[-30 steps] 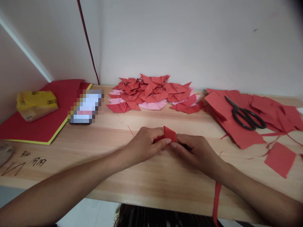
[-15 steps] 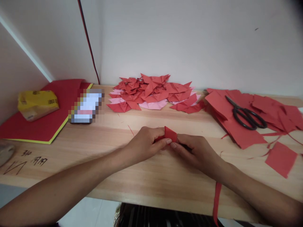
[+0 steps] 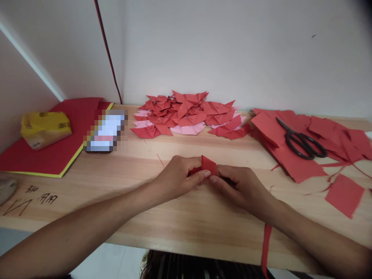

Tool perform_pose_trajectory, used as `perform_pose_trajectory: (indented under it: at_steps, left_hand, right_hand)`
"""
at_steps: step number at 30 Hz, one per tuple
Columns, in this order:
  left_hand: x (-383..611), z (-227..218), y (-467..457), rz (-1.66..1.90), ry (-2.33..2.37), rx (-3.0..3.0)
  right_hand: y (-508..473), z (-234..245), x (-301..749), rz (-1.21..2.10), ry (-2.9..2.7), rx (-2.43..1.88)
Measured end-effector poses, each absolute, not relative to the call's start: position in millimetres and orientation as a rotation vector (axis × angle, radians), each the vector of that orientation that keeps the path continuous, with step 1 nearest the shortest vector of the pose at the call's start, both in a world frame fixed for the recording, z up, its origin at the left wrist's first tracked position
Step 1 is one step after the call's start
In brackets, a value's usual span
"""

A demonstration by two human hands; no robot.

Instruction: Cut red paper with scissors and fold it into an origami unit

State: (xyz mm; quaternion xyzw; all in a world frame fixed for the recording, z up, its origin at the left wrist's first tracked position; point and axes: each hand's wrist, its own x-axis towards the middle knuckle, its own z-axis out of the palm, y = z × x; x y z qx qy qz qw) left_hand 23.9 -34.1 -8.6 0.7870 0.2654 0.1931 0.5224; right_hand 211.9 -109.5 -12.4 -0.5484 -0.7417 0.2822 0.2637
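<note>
A small piece of folded red paper (image 3: 209, 164) is held between my two hands above the middle of the wooden table. My left hand (image 3: 186, 174) is closed on its left side, thumb pressed along the lower edge. On the right side, my right hand (image 3: 240, 184) pinches the same paper, its thumb tip close to the left thumb. The fingers behind the paper are partly hidden. Beyond the hands lies a heap of folded red and pink paper shapes (image 3: 188, 110) with pointed corners.
Black-handled scissors (image 3: 302, 141) rest on red paper sheets (image 3: 267, 130) at the right, near a loose red square (image 3: 345, 195). A red strip (image 3: 266, 248) hangs over the front edge. At left are a phone (image 3: 106, 131), red sheets (image 3: 43, 155) and a yellow package (image 3: 46, 129).
</note>
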Motion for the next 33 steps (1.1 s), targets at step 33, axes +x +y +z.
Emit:
perform_pose_trajectory:
  at_steps: [33]
  left_hand:
    - [24.6, -2.9, -32.6, 0.463, 0.612, 1.909]
  right_hand:
    - [-108.5, -16.4, 211.8, 0.791, -1.972, -1.426]
